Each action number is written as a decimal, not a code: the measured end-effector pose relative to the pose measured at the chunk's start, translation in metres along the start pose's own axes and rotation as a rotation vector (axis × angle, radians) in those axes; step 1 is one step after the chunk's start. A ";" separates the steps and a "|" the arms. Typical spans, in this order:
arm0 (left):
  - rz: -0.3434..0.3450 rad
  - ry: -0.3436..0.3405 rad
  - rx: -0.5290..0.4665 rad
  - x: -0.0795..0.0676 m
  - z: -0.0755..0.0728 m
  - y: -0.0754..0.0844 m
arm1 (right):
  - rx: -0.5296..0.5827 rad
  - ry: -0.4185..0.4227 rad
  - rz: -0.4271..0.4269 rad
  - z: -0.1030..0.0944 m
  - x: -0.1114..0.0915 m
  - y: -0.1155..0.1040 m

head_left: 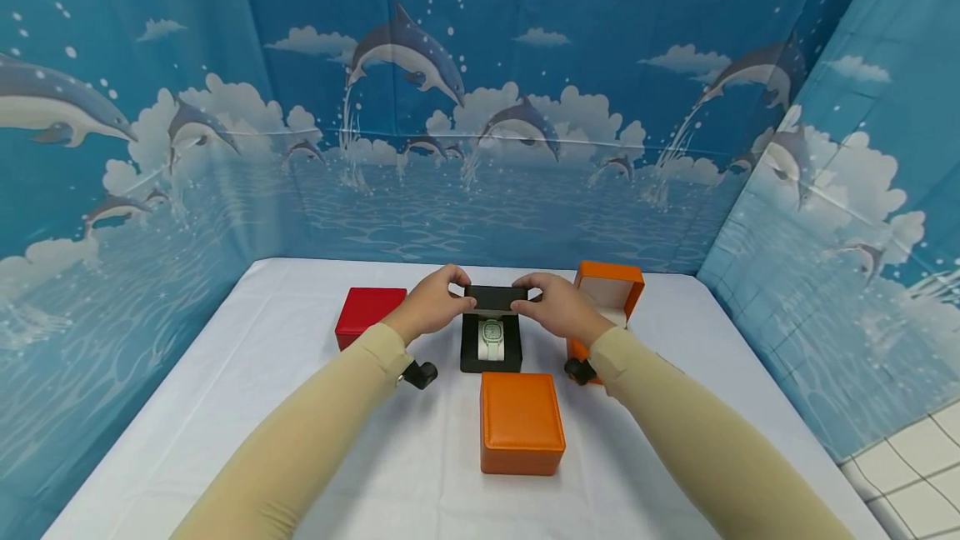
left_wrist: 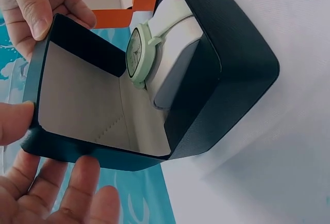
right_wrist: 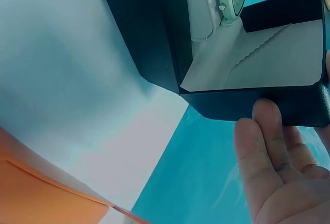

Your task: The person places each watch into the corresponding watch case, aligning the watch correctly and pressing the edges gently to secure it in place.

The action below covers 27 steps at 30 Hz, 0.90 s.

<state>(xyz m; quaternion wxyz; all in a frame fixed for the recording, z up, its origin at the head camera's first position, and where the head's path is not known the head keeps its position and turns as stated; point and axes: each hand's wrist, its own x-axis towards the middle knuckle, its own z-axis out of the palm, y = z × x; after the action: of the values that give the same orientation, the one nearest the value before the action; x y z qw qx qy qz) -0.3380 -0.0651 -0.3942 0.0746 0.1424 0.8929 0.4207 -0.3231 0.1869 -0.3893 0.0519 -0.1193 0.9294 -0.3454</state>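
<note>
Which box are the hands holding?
The black rectangular box with a round pale-green watch: left hand and right hand hold its raised lid. Neither holds the closed red box, closed orange box or open orange box.

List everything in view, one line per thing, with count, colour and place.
Cloth: 1, white, under the boxes
Black box: 1, black, on the cloth, open
Lid: 1, black with pale lining, raised at the black box's far side
Watch: 1, pale green, inside the black box
Red box: 1, red, left
Closed orange box: 1, orange, nearest
Open orange box: 1, orange, right
Dolphin backdrop: blue, panel count unclear, around the cloth
Tiles: several, pale, lower right
Sleeves: 2, tan, both arms
Left grip: 1, bare, lid's left end
Right grip: 1, bare, lid's right end
</note>
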 end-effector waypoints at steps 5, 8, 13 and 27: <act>0.027 0.007 0.035 0.004 0.002 -0.002 | -0.012 0.011 -0.004 0.002 -0.001 0.001; 0.037 0.009 0.064 0.006 0.004 -0.002 | -0.015 0.014 -0.008 0.003 -0.001 0.001; 0.018 0.011 0.073 0.006 0.005 -0.003 | -0.015 0.010 -0.019 0.004 -0.001 0.001; 0.026 0.009 0.069 0.003 0.008 -0.007 | -0.048 0.049 -0.034 0.007 -0.001 0.004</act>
<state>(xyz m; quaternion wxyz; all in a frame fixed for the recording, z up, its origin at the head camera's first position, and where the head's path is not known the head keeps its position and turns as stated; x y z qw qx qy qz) -0.3397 -0.0622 -0.4046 0.0599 0.1547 0.9052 0.3912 -0.3214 0.1856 -0.3967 0.0206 -0.1278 0.9362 -0.3266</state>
